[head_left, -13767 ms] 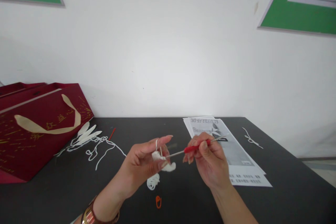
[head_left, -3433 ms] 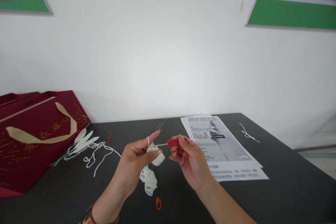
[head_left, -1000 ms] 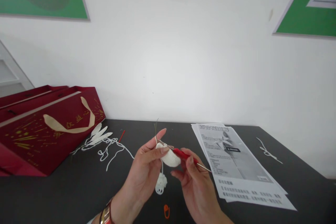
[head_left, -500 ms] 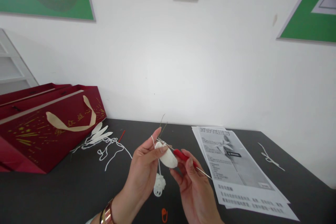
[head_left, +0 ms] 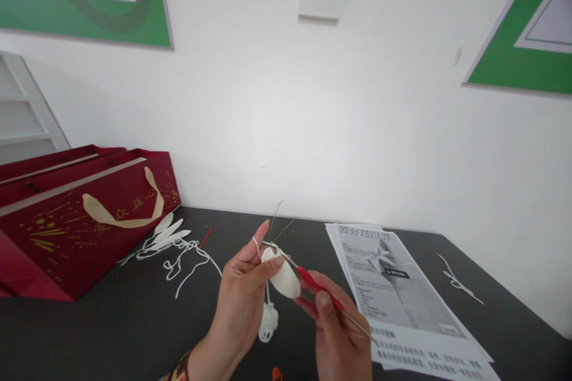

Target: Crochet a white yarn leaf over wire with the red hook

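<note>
Between the thumb and fingers of my left hand (head_left: 243, 286) is a white crochet piece (head_left: 285, 278), oval and closely stitched. White yarn runs over my raised left index finger. My right hand (head_left: 337, 321) grips the red handle of a crochet hook (head_left: 319, 287), whose metal tip meets the top edge of the piece near the left fingertips. Thin wire ends (head_left: 282, 229) stick up behind that edge. Below the piece hangs a strand leading to a small bundle of white yarn (head_left: 269, 322).
Dark red paper bags (head_left: 89, 220) stand at the left. Beside them lie white crocheted petals (head_left: 167, 238), loose yarn and a thin red stick (head_left: 206, 238). Printed sheets (head_left: 402, 297) lie at the right, with a tied white cord (head_left: 458, 283) beyond. An orange stitch marker (head_left: 276, 374) is at the bottom edge.
The hook's handle has swung so its rear end points further down and right, and my right hand has shifted slightly right. The view has tilted up a little. Both hands keep their hold.
</note>
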Demonstrator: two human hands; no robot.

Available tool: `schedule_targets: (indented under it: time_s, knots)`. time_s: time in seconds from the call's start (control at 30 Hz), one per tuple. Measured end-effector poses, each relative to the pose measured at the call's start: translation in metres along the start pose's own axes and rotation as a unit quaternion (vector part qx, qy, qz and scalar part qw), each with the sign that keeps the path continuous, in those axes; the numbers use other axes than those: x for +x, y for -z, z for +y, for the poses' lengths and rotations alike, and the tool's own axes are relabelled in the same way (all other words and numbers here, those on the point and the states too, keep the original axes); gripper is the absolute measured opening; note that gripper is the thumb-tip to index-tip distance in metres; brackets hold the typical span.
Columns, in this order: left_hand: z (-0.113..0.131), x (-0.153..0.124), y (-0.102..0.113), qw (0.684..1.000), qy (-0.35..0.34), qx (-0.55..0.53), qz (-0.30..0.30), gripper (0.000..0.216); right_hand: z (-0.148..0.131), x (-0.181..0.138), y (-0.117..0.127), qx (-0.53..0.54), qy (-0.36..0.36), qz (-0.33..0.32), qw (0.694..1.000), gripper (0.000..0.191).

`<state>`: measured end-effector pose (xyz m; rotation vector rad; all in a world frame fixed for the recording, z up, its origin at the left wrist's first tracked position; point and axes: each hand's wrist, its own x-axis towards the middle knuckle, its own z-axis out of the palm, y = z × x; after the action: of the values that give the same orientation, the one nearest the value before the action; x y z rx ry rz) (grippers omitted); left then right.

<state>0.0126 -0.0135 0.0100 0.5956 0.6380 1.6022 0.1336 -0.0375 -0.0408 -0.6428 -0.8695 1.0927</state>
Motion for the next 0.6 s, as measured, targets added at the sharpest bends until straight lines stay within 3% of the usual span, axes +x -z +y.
schedule_targets:
  time_s: [0.2,0.6]
  knots:
    - [0.003,0.002,-0.001,1.0,0.005,-0.012,-0.008,0.063,-0.003,0.003,0.001,0.002,0.027,-0.025,0.999,0.017]
    - [0.017,-0.001,-0.003,0.997,0.066,-0.004,-0.035,0.051,-0.019,0.02,0.0,0.128,-0.119,-0.056,0.983,0.014]
